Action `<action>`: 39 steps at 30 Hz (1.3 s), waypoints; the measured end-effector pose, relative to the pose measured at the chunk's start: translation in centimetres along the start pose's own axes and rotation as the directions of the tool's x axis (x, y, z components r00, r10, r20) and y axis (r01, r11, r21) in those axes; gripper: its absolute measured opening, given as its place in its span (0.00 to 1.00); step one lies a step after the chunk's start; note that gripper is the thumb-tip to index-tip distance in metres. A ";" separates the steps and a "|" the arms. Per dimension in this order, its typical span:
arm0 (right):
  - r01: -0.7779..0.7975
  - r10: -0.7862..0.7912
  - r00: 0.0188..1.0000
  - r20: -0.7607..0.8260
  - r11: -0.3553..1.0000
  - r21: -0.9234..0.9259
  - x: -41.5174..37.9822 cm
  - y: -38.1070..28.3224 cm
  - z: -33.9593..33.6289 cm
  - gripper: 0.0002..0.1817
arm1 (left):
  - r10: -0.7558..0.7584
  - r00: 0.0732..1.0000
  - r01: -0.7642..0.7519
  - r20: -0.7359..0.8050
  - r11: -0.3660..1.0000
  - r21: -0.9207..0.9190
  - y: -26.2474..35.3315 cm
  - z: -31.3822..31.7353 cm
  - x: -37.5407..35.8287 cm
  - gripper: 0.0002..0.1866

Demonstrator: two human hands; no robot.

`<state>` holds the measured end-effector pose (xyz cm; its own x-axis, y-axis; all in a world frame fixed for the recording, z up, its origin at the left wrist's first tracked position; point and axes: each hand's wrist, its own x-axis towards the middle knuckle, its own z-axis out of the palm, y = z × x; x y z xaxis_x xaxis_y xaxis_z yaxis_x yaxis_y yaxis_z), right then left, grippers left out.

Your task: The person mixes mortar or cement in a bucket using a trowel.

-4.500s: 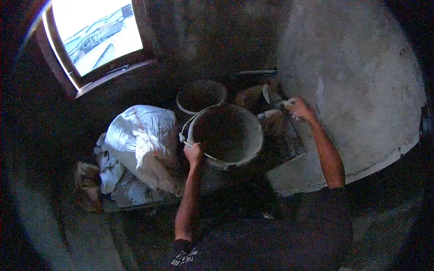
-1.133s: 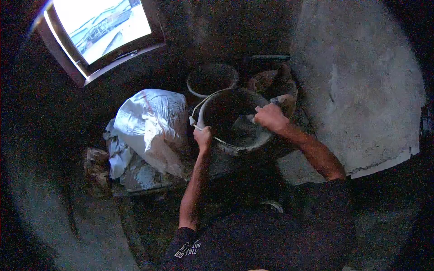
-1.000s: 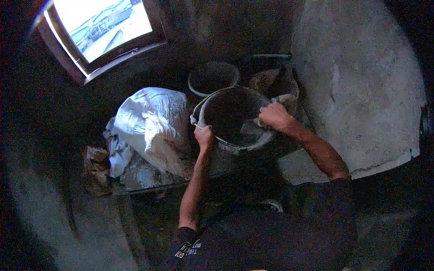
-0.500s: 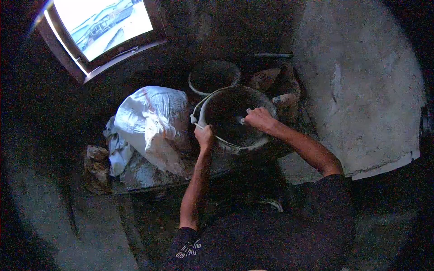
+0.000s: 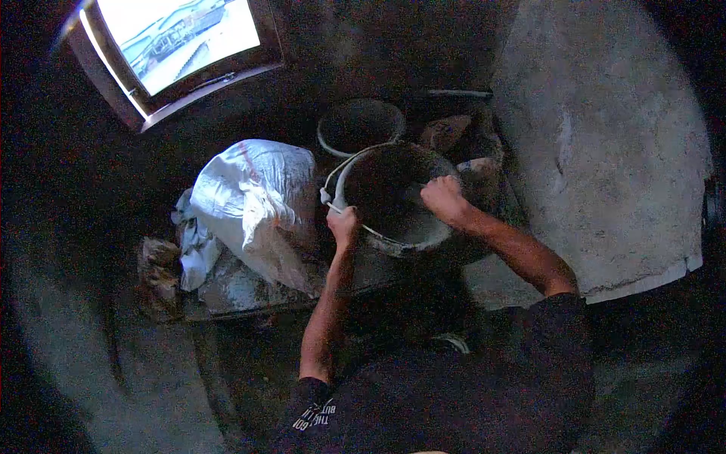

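A large round bucket (image 5: 404, 244) with a thin light handle (image 5: 366, 227) stands in front of me, its inside dark. At its left rim my left hand (image 5: 343, 223) is closed round the handle. My right hand (image 5: 445, 199) is a closed fist over the right part of the bucket's opening; what it grips, if anything, is too dark to make out. Left of the bucket sits a bulging white sack (image 5: 261, 189).
Behind the bucket is a second round container (image 5: 324, 144). Brown paper-like bags (image 5: 478, 168) lie to the right, beside a large grey slab (image 5: 605, 166). A crumpled brown bag (image 5: 159, 276) is at far left. An open window (image 5: 181, 45) is upper left.
My right hand has moved right and slightly up, from the middle of the bucket's opening towards its right rim. My left hand has stayed on the handle.
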<state>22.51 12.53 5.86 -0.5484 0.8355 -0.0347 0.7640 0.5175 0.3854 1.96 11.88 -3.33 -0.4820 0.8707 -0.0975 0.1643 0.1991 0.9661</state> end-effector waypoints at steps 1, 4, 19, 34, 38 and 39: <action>-0.035 0.035 0.999 0.018 0.999 -0.013 -0.2 -0.1 -0.2 0.06 | 0.025 1.000 -0.025 -0.014 1.000 0.006 -0.2 0.1 0.1 0.12; -0.105 0.105 0.995 -0.001 0.995 0.000 -0.4 -0.1 -1.0 0.06 | 0.017 0.999 -0.018 -0.030 0.999 -0.039 1.0 0.0 -0.7 0.12; 0.160 -0.147 0.983 -0.106 0.979 0.125 1.2 -1.7 1.5 0.07 | 0.065 0.998 -0.066 -0.020 0.996 -0.067 0.5 -0.1 -0.3 0.15; 0.305 -0.281 0.943 -0.178 0.944 0.127 -0.2 3.1 1.0 0.06 | 0.087 0.996 -0.086 0.016 0.993 -0.087 0.3 -0.3 -0.4 0.17; 0.136 -0.136 0.990 0.025 0.991 -0.015 0.2 2.4 0.3 0.06 | 0.199 0.978 -0.167 0.067 0.931 -0.326 -0.1 -0.2 -0.6 0.22; 0.110 -0.114 0.990 -0.081 0.993 -0.047 0.1 2.1 0.4 0.06 | 0.198 0.978 -0.165 0.070 0.930 -0.328 0.3 -0.2 -0.9 0.22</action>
<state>24.20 13.83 6.30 -0.6572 0.7537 -0.0038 0.6823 0.5970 0.4220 2.23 11.07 -2.93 -0.3783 0.9223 0.0795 -0.0496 -0.1060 0.9931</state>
